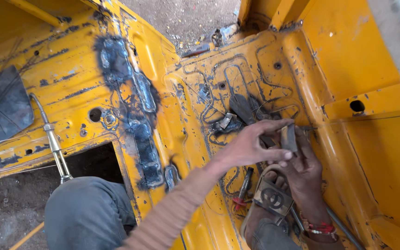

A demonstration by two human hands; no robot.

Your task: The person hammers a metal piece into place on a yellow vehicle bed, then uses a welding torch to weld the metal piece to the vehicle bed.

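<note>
Nearest, my sandalled foot [267, 203] braces on the yellow floor panel [195, 106], red-handled pliers [242, 192] beside it. Above, my left hand [251, 146] and right hand [304, 171] both close on a small dark metal piece [289, 137], steadying it near the welded seam [140, 120] beyond.

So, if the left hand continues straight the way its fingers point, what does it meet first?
Probably the small dark metal piece at the fingertips of the left hand, with the right hand just behind; depth is unclear.
</note>
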